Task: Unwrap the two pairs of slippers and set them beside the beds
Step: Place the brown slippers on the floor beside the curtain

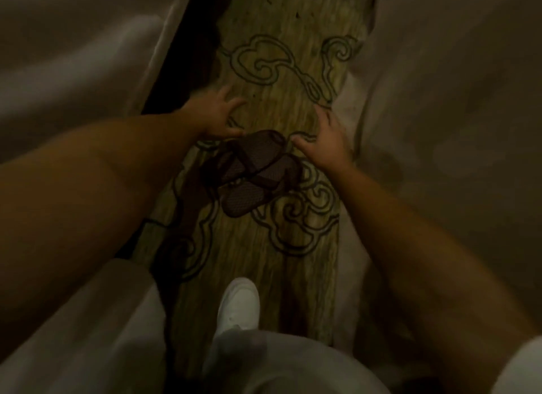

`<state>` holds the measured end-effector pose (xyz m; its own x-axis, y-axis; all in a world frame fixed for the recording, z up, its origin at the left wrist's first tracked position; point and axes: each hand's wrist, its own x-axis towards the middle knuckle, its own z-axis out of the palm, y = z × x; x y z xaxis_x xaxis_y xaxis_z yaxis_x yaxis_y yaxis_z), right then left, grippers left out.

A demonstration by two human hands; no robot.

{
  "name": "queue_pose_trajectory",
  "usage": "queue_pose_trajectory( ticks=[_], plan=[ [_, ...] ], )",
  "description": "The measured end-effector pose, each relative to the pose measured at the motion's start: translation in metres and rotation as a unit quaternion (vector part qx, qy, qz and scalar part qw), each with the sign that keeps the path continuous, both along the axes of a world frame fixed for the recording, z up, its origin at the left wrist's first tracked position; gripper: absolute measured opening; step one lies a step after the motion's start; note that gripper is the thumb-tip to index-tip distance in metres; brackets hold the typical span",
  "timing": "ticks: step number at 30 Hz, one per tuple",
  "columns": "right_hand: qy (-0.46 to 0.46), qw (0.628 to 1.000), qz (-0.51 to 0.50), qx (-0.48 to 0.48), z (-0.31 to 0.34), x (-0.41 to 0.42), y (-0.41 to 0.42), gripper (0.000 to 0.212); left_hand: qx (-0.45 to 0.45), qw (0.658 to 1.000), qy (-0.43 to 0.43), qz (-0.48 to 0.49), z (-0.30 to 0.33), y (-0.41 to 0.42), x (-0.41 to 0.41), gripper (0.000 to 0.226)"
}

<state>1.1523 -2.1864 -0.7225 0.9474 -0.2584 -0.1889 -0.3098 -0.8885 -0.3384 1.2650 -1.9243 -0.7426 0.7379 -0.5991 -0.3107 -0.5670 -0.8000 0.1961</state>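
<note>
The dark slippers (252,170) lie crossed on the carpet (272,276) between the beds. The left hand (217,117), at their 11 o'clock, and the right hand (325,141), at 2 o'clock, hover spread, gripping nothing. In the dim light, they risk being left overlapped and askew.

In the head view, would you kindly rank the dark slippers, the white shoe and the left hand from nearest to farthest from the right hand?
From the right hand:
1. Dark slippers, just beside its thumb, on the carpet.
2. Left hand, across the slippers.
3. White shoe, lower centre, nearest the camera.
</note>
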Motion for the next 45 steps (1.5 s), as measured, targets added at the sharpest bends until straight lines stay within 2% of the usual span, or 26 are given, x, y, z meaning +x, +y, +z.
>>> queue_pose_trajectory(
  ticks=[4,10,14,16,23,26,30,37,40,45],
  plan=[
    [0.042,0.999,0.010,0.013,-0.051,0.007,0.019,0.096,-0.001,1.000,0.023,0.008,-0.051,-0.010,-0.011,0.090],
    [0.073,0.997,0.036,0.012,-0.098,0.009,0.049,0.095,-0.017,0.998,0.045,0.043,-0.087,0.000,-0.024,0.086],
    [0.092,0.994,0.065,0.012,-0.111,0.010,0.060,0.095,-0.028,0.997,0.053,0.038,-0.103,-0.004,-0.032,0.082],
    [0.130,0.989,0.063,-0.010,-0.123,0.010,0.063,0.097,-0.023,0.997,0.061,0.044,-0.113,-0.005,-0.033,0.083],
    [0.191,0.976,0.088,-0.060,-0.142,-0.001,0.061,0.106,0.030,0.995,0.081,0.039,-0.130,-0.013,-0.035,0.092],
    [0.228,0.966,0.098,-0.069,-0.146,-0.004,0.067,0.102,0.050,0.994,0.086,0.042,-0.139,-0.009,-0.044,0.099],
    [0.223,0.969,0.077,-0.079,-0.153,-0.012,0.082,0.090,0.071,0.995,0.048,0.042,-0.146,-0.011,-0.054,0.104],
    [0.167,0.978,0.044,-0.121,-0.154,-0.020,0.088,0.068,0.079,0.994,0.074,0.031,-0.147,-0.009,-0.056,0.110],
    [0.169,0.974,0.012,-0.148,-0.155,-0.023,0.090,0.068,0.080,0.994,0.071,0.030,-0.146,-0.008,-0.055,0.108],
    [0.219,0.965,-0.039,-0.142,-0.155,-0.022,0.094,0.077,0.080,0.996,0.038,0.014,-0.140,-0.008,-0.055,0.098]
  ],
)
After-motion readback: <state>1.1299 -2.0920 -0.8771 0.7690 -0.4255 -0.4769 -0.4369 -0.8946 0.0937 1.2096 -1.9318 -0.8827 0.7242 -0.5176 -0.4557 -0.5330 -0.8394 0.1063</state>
